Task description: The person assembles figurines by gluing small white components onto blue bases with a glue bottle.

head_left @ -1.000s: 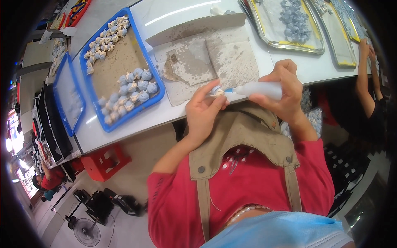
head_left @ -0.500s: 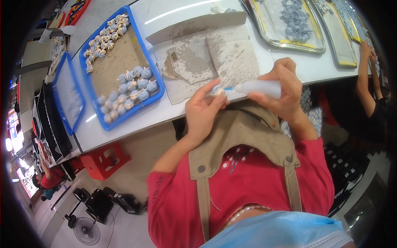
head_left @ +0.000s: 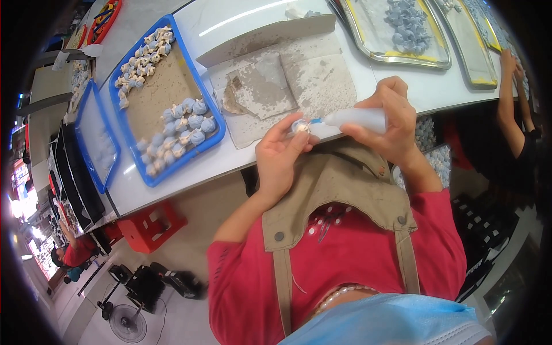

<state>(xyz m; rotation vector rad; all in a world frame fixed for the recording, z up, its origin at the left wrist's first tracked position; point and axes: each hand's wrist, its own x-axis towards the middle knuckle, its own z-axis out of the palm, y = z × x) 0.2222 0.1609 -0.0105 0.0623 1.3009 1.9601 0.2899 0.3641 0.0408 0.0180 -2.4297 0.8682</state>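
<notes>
Between the fingertips of my left hand (head_left: 279,155) is a small blue-and-cream figurine (head_left: 300,126), held over the table's near edge. My right hand (head_left: 394,121) is wrapped round a white squeeze bottle (head_left: 362,119), tipped sideways. Its blue nozzle (head_left: 315,121) points left at the figurine, very close to it; whether they touch, I cannot tell. A speckled cardboard sheet (head_left: 325,66) with a raised back flap lies just beyond my hands. On the left, a blue-rimmed tray (head_left: 164,86) carries several similar figurines (head_left: 190,121) in two groups.
At the back right, a metal tray (head_left: 408,61) holds a heap of grey-blue pieces (head_left: 408,29). Beside it lies another tray (head_left: 474,63), near a co-worker's arm (head_left: 507,109). A second blue tray (head_left: 98,135) stands far left. Below the table are a red stool (head_left: 150,227) and a fan (head_left: 127,323).
Both hands, with the figurine and bottle, have shifted slightly left in view. The figurine's cream side now shows more plainly. The table and trays have also shifted a little in the picture.
</notes>
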